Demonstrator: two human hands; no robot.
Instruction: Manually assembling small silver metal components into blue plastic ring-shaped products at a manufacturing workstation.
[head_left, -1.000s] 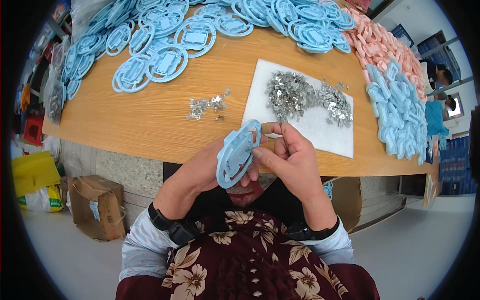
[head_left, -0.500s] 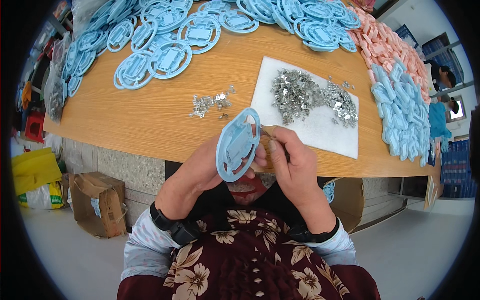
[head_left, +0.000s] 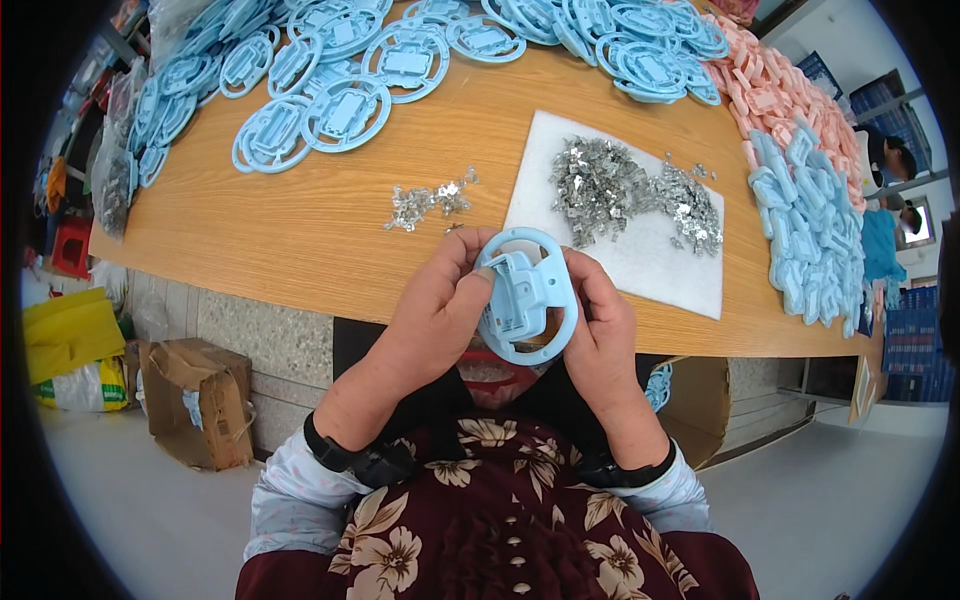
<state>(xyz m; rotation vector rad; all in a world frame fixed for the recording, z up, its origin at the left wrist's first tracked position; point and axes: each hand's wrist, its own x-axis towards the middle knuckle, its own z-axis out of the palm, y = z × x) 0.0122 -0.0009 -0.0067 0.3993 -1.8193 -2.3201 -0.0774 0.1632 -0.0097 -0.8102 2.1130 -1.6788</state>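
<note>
The blue wheel (head_left: pixel 533 292) is at the centre of the frame, held up in the air, and in the view it overlaps the near edge of the wooden bench (head_left: pixel 290 225). It is of light blue plastic, rather smooth and of one colour. It has a rounded outer ring, and inside this ring sits a raised middle body with a box-like hollow, step-like edges and thin inner walls. Between ring and body there are open gaps, and on the ring I see some small dots, which look like holes. The wheel is a little tilted, with the hollow side facing up to the camera.

The left grip (head_left: pixel 432 312) grasps the wheel from its left side, with the thumb pressed upon the middle body. The right grip (head_left: pixel 606 325) grasps the ring at its right side; whether something more is between its fingers, I cannot tell.

Right of the centre, a white mat (head_left: pixel 650 282) carries a heap of shiny metal pieces (head_left: pixel 600 188). Similar blue wheels (head_left: pixel 405 62) are piled along the top and upper left of the frame.
</note>
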